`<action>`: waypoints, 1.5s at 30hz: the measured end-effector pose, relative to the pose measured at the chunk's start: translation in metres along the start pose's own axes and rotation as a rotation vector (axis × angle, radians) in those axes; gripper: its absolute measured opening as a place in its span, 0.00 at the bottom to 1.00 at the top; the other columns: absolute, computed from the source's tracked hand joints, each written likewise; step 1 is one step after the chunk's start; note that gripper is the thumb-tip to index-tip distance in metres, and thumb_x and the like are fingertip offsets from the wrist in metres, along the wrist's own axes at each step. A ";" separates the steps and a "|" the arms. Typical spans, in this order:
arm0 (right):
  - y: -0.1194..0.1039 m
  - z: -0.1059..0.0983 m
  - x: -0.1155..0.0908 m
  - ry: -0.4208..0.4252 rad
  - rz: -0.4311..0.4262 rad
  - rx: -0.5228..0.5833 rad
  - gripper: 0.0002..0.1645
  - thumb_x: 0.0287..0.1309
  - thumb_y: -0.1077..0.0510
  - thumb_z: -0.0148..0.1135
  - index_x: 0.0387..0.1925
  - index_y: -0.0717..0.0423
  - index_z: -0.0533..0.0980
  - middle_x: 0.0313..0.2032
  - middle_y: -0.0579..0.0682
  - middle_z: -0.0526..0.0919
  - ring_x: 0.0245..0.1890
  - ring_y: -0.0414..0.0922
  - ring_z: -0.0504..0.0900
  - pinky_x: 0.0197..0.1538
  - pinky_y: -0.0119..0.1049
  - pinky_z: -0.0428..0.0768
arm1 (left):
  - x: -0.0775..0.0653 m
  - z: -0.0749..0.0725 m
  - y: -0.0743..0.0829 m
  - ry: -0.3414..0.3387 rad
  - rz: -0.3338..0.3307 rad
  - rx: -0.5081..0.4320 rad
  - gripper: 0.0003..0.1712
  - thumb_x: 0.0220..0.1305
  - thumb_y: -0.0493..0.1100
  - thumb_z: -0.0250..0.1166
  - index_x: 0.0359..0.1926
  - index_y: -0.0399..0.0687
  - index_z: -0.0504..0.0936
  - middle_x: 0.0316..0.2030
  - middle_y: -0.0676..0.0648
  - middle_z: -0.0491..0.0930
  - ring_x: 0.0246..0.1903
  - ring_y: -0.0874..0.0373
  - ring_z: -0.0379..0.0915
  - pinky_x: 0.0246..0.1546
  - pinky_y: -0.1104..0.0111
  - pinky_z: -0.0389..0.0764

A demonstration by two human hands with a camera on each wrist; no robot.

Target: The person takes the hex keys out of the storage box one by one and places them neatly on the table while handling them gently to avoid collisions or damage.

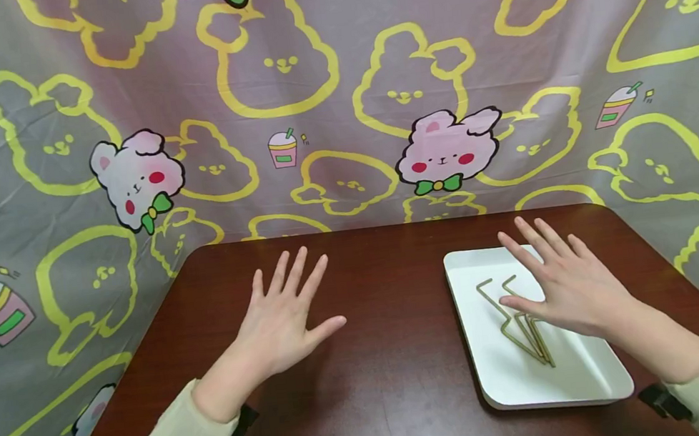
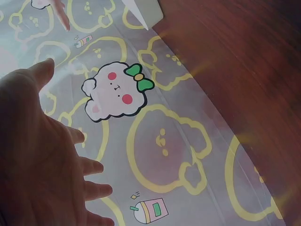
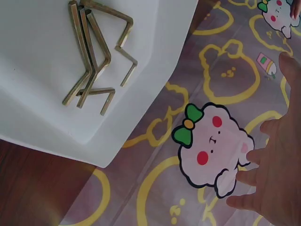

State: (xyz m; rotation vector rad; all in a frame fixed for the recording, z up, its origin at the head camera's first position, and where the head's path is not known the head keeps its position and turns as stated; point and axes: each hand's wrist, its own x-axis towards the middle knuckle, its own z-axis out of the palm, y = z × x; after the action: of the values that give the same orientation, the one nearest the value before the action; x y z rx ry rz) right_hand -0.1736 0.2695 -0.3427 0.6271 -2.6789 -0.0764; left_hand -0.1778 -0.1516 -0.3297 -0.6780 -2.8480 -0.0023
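Observation:
My left hand (image 1: pixel 280 323) is held over the left part of the table with its fingers spread and nothing in it. On the right, my right hand (image 1: pixel 574 286) is spread the same way above a white tray (image 1: pixel 485 382), overlapping its right side in the head view. Several bent brass-coloured hex keys (image 1: pixel 525 342) lie loosely bunched in the tray, and part of the bunch is hidden behind the right hand. The right wrist view shows these L-shaped hex keys (image 3: pixel 89 56) on the tray floor, apart from the fingers.
A dark brown wooden table (image 1: pixel 391 357) carries the tray. Behind it and at both sides hangs a grey curtain (image 1: pixel 317 49) printed with yellow outlines and cartoon rabbits. Each sleeve has a black strap piece (image 1: pixel 243 424) at the wrist.

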 end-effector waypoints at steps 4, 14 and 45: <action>0.003 0.001 0.000 -0.020 0.013 0.008 0.58 0.52 0.26 0.59 0.75 0.50 0.53 0.72 0.62 0.52 0.69 0.63 0.53 0.59 0.67 0.57 | 0.003 0.001 0.002 -0.002 0.006 0.001 0.52 0.62 0.79 0.42 0.78 0.59 0.41 0.76 0.44 0.37 0.73 0.43 0.30 0.64 0.37 0.43; 0.012 0.006 0.000 -0.067 0.035 0.024 0.58 0.54 0.25 0.57 0.75 0.51 0.51 0.72 0.63 0.51 0.70 0.62 0.52 0.59 0.68 0.56 | 0.011 0.005 0.008 -0.012 0.022 -0.017 0.52 0.62 0.78 0.43 0.78 0.60 0.41 0.76 0.44 0.37 0.74 0.43 0.30 0.64 0.37 0.43; 0.060 0.038 -0.015 -0.133 0.156 0.116 0.57 0.56 0.29 0.59 0.75 0.56 0.51 0.69 0.69 0.56 0.64 0.69 0.58 0.58 0.67 0.58 | 0.032 0.024 0.034 -0.089 0.044 -0.075 0.51 0.62 0.79 0.40 0.77 0.64 0.36 0.76 0.48 0.32 0.74 0.47 0.26 0.65 0.39 0.41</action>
State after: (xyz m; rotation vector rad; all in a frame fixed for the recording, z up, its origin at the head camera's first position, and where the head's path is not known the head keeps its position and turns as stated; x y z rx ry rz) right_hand -0.2004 0.3291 -0.3747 0.4601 -2.8678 0.0837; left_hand -0.1956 -0.1058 -0.3482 -0.7743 -2.9300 -0.0743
